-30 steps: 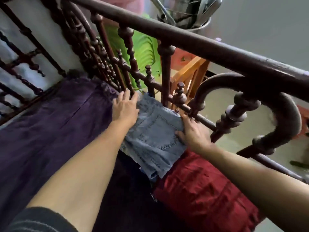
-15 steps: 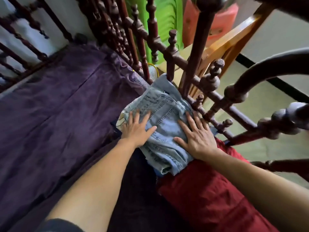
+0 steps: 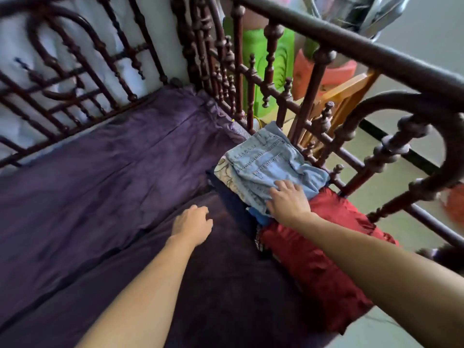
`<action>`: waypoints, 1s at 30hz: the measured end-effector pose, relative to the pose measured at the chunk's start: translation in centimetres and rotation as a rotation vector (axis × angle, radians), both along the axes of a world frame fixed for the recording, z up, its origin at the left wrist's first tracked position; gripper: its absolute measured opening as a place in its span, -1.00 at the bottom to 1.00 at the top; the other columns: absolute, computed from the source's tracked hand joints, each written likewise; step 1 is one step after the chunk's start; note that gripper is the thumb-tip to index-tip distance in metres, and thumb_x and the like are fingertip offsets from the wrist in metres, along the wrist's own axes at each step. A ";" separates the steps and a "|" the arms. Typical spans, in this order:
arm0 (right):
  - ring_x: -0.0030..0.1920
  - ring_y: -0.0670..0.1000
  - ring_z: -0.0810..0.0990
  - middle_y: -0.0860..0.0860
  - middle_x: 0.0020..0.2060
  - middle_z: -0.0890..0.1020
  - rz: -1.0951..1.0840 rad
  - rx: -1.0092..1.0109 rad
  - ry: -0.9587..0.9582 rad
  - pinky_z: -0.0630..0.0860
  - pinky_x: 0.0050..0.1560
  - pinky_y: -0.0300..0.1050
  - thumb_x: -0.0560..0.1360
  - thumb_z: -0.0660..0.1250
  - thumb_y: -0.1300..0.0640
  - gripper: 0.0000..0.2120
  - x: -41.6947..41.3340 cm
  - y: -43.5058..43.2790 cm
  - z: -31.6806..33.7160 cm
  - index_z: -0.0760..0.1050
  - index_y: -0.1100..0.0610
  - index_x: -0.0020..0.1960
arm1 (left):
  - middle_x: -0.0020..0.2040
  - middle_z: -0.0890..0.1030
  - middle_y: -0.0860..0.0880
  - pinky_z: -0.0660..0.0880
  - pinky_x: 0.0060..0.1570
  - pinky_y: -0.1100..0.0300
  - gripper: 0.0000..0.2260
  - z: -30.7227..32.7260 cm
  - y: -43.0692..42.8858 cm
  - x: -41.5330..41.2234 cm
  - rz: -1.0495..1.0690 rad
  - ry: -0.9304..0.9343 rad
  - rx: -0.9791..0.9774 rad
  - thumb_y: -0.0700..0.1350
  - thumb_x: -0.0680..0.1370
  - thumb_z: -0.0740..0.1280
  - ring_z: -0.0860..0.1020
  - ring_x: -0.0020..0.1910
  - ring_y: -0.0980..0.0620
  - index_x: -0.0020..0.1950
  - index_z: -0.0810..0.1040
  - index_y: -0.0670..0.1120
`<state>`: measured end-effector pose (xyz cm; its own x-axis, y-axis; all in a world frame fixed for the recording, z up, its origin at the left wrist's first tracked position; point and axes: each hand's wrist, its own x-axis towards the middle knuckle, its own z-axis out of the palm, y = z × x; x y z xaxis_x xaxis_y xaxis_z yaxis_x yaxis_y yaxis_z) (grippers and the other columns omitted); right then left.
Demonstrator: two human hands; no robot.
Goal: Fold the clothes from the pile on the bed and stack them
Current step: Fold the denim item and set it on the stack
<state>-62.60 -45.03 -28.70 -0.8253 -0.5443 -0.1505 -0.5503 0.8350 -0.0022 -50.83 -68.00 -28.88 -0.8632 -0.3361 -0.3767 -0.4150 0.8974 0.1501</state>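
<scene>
Bed (image 3: pixel 100 184): purple sheet, bare across the middle and the left side; no unfolded pile shows in this view, so how much is left to fold cannot be told. Bed rail (image 3: pixel 351 46): dark turned-wood spindles along the far and right edges. Red cushion (image 3: pixel 313 259): lies along the right edge, its far end touching the stack. Stack of folded clothes: sits at the right edge near the far right corner, against the rail; several pieces are already done, among them a dark navy garment (image 3: pixel 233 204) low down and a floral cloth (image 3: pixel 224 172) showing at the left under the top piece. Folded denim garment (image 3: pixel 266 164): top of the stack, lying flat, one corner poking up against the spindles; judged folded and placed, with at most a last smoothing due. Right hand (image 3: pixel 288 199): grip flat, fingers spread on the near edge of the denim, pressing and clutching nothing. Left hand (image 3: pixel 192 226): grip loosely curled, empty, over the sheet, well apart from the stack on its left.
</scene>
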 end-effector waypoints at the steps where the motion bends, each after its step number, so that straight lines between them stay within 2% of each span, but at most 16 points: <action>1: 0.28 0.14 0.39 0.07 0.23 0.48 0.017 -0.020 -0.006 0.34 0.22 0.07 0.57 0.13 -0.10 -0.65 2.1 -1.0 0.7 0.50 0.07 0.20 | 0.28 0.47 -0.07 0.40 0.16 0.02 -0.65 0.5 -0.7 2.5 0.027 0.008 0.000 0.06 0.58 0.20 0.46 0.25 -0.13 0.34 0.43 0.00; 7: 0.23 0.17 0.42 0.09 0.21 0.47 0.120 -0.088 -0.023 0.37 0.16 0.09 0.58 0.12 -0.12 -0.64 17.3 -8.0 4.0 0.47 0.09 0.21 | 0.22 0.56 -0.05 0.44 0.00 0.08 -0.67 4.4 -4.7 20.1 0.155 0.078 -0.035 0.07 0.57 0.22 0.53 0.16 -0.11 0.31 0.46 0.04; 18: 0.26 0.15 0.41 0.10 0.22 0.46 0.512 -0.223 -0.101 0.40 0.16 0.05 0.58 0.15 -0.11 -0.62 46.5 -23.8 8.0 0.45 0.10 0.25 | 0.17 0.60 -0.04 0.47 -0.04 0.11 -0.71 10.6 -14.7 56.2 0.487 0.111 -0.147 0.05 0.57 0.23 0.55 0.13 -0.09 0.26 0.50 0.02; 23: 0.28 0.16 0.40 0.11 0.23 0.46 0.683 -0.217 -0.104 0.40 0.16 0.05 0.58 0.14 -0.11 -0.63 54.6 -31.2 8.1 0.43 0.10 0.24 | 0.15 0.60 -0.05 0.48 -0.03 0.10 -0.72 11.2 -18.8 67.0 0.642 0.110 -0.177 0.05 0.56 0.25 0.56 0.11 -0.10 0.24 0.51 0.01; 30: 0.30 0.15 0.40 0.08 0.27 0.45 0.790 -0.181 -0.231 0.41 0.18 0.05 0.58 0.14 -0.12 -0.61 63.2 -43.9 5.1 0.38 0.07 0.31 | 0.11 0.61 -0.05 0.48 0.00 0.10 -0.75 9.8 -28.6 77.7 0.797 0.033 -0.189 0.05 0.55 0.26 0.55 0.12 -0.11 0.18 0.53 0.02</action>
<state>0.59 -88.92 -23.56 -0.1510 -0.9808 -0.1233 -0.9418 0.1806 -0.2834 26.89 -96.56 -19.10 -0.3479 -0.9085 -0.2313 -0.9368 0.3463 0.0490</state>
